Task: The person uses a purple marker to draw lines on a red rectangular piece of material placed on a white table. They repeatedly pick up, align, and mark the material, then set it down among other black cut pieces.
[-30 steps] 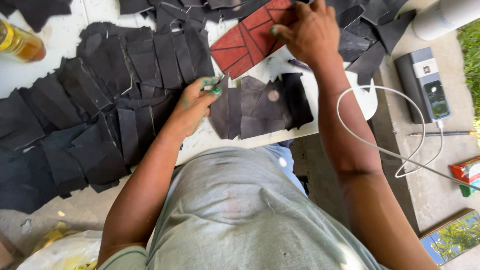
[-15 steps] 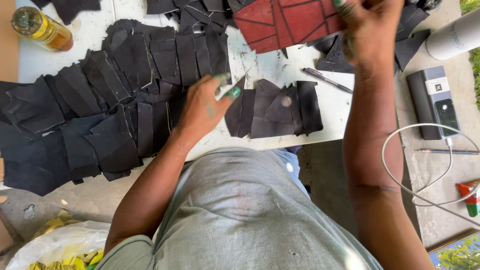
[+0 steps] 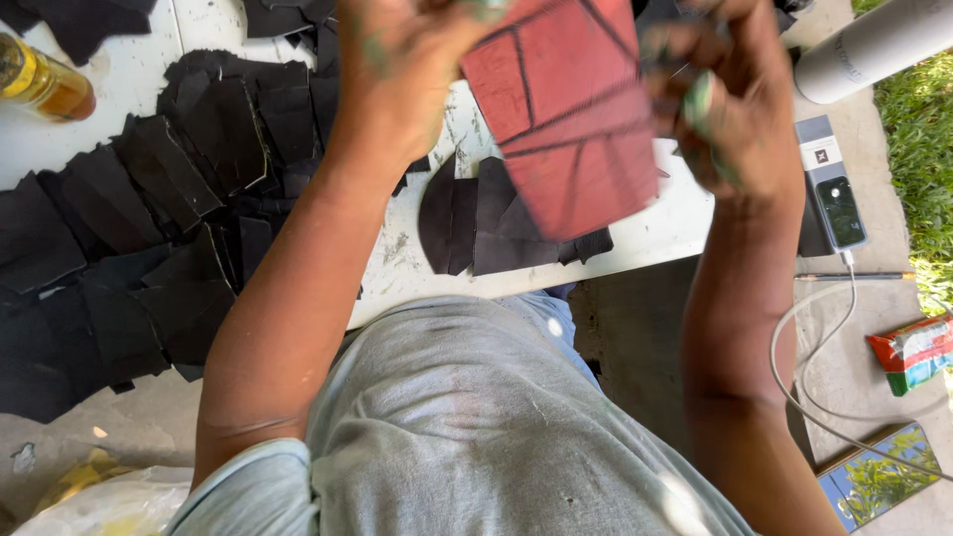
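We are holding a red panel (image 3: 566, 114) up in the upper middle of the frame, lifted clear of the white table (image 3: 675, 223). It is marked with dark lines that divide it into angular sections. Our left hand (image 3: 412, 69) is grasping its left edge from the upper centre, and our right hand (image 3: 730, 104) is closing around its right edge; the fingers there are blurred, so we cannot tell exactly how they are gripping.

Judging from how things are lying, much cutting appears done: black cut pieces (image 3: 189, 189) are spreading in overlapping rows across the left half of the frame, and a smaller group of black pieces (image 3: 486, 223) is sitting just below the panel near the table's front edge. The red panel looks whole, so it seems not yet worked.

A bottle of amber liquid (image 3: 45, 84) is standing at the upper left. At the right, a grey device (image 3: 834, 184) with a white cable (image 3: 824, 337) is lying off the table, near a pale tube (image 3: 874, 45) and a colourful packet (image 3: 913, 352).
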